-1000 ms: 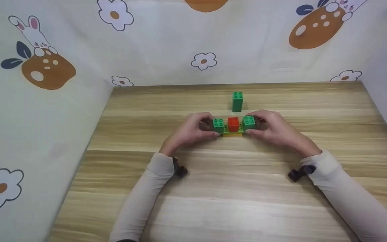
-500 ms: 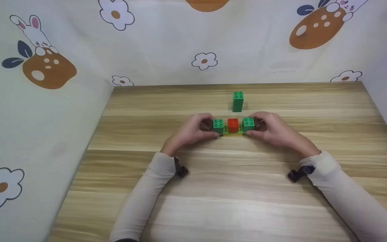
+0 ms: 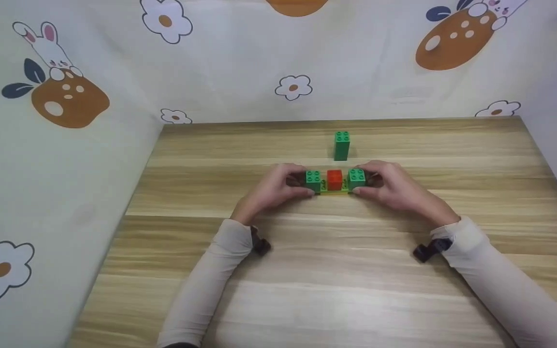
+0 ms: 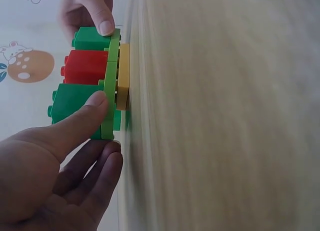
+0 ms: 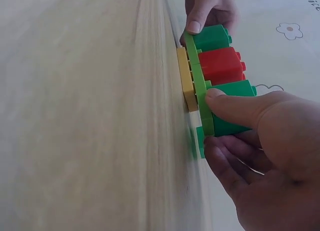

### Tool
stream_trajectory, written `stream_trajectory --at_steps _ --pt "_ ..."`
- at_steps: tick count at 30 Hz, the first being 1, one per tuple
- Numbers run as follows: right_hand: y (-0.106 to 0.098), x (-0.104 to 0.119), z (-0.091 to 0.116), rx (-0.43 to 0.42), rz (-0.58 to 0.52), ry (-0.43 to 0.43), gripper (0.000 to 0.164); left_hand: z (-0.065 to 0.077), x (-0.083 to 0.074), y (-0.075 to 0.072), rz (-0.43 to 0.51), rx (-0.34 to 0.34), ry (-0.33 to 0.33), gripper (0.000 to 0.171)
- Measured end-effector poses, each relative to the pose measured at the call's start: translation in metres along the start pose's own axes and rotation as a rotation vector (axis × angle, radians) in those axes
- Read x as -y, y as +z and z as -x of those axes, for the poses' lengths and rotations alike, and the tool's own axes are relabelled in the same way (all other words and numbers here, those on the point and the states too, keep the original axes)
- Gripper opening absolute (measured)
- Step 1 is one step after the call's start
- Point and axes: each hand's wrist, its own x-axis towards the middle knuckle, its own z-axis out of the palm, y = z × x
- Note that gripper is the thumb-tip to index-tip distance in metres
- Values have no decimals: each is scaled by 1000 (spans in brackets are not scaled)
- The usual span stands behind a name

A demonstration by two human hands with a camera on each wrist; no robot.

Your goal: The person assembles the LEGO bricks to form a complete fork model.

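My left hand (image 3: 281, 186) grips the left end of a toy building-brick assembly, thumb on the near side. The right hand (image 3: 394, 187) holds its other end the same way. The assembly has a light green strip (image 4: 111, 86) of flat plates. On top sit a left green brick (image 3: 313, 180), a red brick (image 3: 334, 180) in the middle and a right green brick (image 3: 356, 178). Under the strip's middle is a yellow plate (image 5: 186, 78), close over the tabletop, with studs showing in the narrow gap between them. Fingers behind the end bricks are partly hidden in the head view.
A tall green block (image 3: 341, 146) with studs on top stands upright behind the assembly. The wooden table (image 3: 327, 270) meets a patterned cloth wall (image 3: 230, 72) at the back, with more walls at both sides.
Both hands and the brick assembly stay almost where they were; the right hand and right green brick have shifted very slightly left. The tall green block stands unmoved.
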Motion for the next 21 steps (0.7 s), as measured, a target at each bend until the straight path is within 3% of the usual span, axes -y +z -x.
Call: stream_trajectory --at_steps 9,21 --pt "1 1 0 4 12 4 51 1 -1 0 -56 -3 -5 31" --pt "0 6 0 13 38 75 43 1 -4 2 -89 -14 -10 33"
